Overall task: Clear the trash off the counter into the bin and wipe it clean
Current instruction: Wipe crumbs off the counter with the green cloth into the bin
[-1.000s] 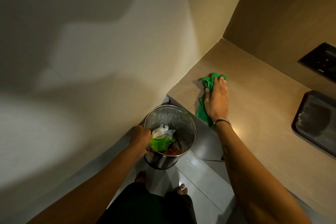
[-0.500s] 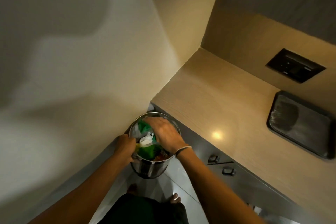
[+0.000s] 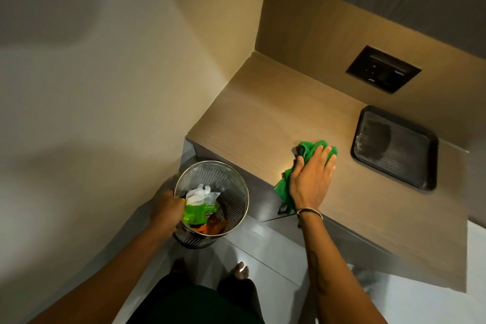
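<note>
A perforated metal bin [image 3: 231,181] is held below the counter's left end, with my left hand [image 3: 167,210] gripping its near rim. Inside lie a white crumpled tissue [image 3: 200,193], a green wrapper [image 3: 198,214] and something orange. My right hand [image 3: 311,181] lies flat, fingers spread, pressing a green cloth [image 3: 310,148] onto the light wooden counter [image 3: 263,118] near its front edge. Part of the cloth hangs over that edge.
A dark rectangular tray [image 3: 394,147] sits on the counter right of the cloth. A black socket panel [image 3: 382,70] is set into the back wall. A plain wall closes off the left. Grey drawer fronts run below the counter; my bare feet stand on pale floor tiles.
My right hand was wiping at the counter's left end, then went over the bin with the cloth, and now presses the cloth on the counter farther right. The left hand kept hold of the bin.
</note>
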Available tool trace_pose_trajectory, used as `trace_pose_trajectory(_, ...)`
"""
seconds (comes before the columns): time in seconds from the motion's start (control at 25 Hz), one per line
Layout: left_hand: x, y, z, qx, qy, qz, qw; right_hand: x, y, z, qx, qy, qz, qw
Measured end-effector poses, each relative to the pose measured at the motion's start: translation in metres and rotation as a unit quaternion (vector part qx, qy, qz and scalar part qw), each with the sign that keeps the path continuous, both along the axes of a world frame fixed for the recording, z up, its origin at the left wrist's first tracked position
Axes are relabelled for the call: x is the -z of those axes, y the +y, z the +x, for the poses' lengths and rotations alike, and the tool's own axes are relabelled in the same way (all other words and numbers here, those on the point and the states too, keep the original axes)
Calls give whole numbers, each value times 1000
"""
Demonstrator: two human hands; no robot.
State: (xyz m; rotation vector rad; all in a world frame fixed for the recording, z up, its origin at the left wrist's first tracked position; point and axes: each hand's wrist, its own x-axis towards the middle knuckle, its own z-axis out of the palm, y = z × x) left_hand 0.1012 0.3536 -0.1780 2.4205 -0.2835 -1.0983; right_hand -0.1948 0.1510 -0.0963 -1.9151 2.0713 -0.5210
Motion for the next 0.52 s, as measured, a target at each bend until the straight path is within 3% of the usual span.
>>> trace_pose_trajectory(0.08,1,-2,-9,17,-11,13,1000,1,-10,10,-24,18,5,1000)
trace_pose_trajectory(0.28,20,6,-32,10,68,20,997,-3,-56,51,-90,23,23,995)
trace_pose_trajectory(0.52,-68,4,-62,-74,131,-9,989,-5,-113,124,-240,48,24,969)
